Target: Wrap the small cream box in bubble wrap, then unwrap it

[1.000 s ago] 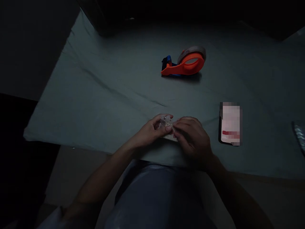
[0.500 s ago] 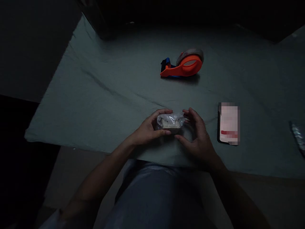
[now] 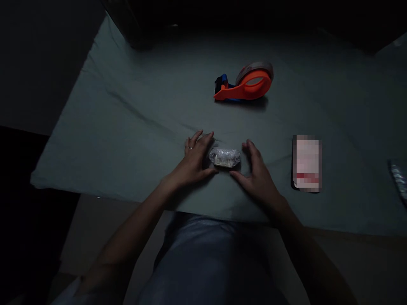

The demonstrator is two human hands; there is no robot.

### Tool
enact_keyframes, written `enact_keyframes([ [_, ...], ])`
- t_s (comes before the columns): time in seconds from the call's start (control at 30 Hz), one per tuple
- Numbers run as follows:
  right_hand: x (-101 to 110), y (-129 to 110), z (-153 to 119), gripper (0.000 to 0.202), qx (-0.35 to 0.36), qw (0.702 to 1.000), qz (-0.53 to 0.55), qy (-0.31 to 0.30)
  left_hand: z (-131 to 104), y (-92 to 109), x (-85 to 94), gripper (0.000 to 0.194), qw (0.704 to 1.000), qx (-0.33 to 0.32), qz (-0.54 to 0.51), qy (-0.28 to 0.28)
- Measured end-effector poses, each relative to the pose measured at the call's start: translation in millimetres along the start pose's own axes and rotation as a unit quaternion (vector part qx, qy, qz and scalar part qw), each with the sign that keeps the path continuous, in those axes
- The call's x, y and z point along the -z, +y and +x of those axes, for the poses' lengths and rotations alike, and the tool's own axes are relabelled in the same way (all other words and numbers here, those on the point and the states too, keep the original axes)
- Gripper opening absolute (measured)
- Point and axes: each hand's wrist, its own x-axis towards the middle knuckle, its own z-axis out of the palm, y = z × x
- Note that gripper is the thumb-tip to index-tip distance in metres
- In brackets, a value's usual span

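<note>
A small block-like package [image 3: 225,157] in clear, crinkled plastic wrap, perhaps bubble wrap, lies on the green cloth near the front edge. What is inside the wrap is too dim to name. On its left side my left hand [image 3: 196,159], with a ring on one finger, is open, fingers spread and close to the wrap. My right hand [image 3: 256,169] is open to the right of the package, thumb and fingers apart, with a gap between it and the wrap. Neither hand grips the package.
An orange and blue tape dispenser [image 3: 246,87] with a tape roll rests farther back. To the right lies a phone [image 3: 307,164] with a blurred-out face. A shiny item [image 3: 398,178] sits at the far right. Green cloth [image 3: 152,93] covers the table; the room is dark.
My left hand has let go of the wrapped package and spread its fingers to the left. The package now rests on the cloth. My right hand has shifted slightly left and stays open.
</note>
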Motion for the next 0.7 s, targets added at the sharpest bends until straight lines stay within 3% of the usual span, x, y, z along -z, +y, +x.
enact_keyframes([
  [0.13, 17.4, -2.4, -4.9, 0.086, 0.039, 0.998, -0.032, 0.036, -11.8, 0.9, 5.0, 0.104, 0.999, 0.025, 0.022, -0.002],
  [0.3, 26.8, -17.6, 3.8, 0.053, 0.154, 0.982, -0.081, 0.078, -2.2, 9.9, 1.9, 0.086, 0.999, 0.027, -0.008, -0.032],
  [0.43, 26.7, -22.5, 20.7, 0.031, 0.243, 0.962, -0.122, 0.03, 10.4, 20.5, 2.2, 0.06, 0.999, 0.013, -0.042, -0.026],
  [0.53, 34.0, -24.1, 30.8, 0.026, 0.262, 0.958, -0.115, -0.024, 12.2, 30.4, 9.7, 0.05, 0.991, 0.03, -0.123, -0.043],
  [0.7, 48.4, -33.4, 30.8, 0.016, 0.268, 0.957, -0.083, -0.073, 3.2, 45.7, 18.7, 0.033, 0.935, 0.098, -0.323, -0.11],
])
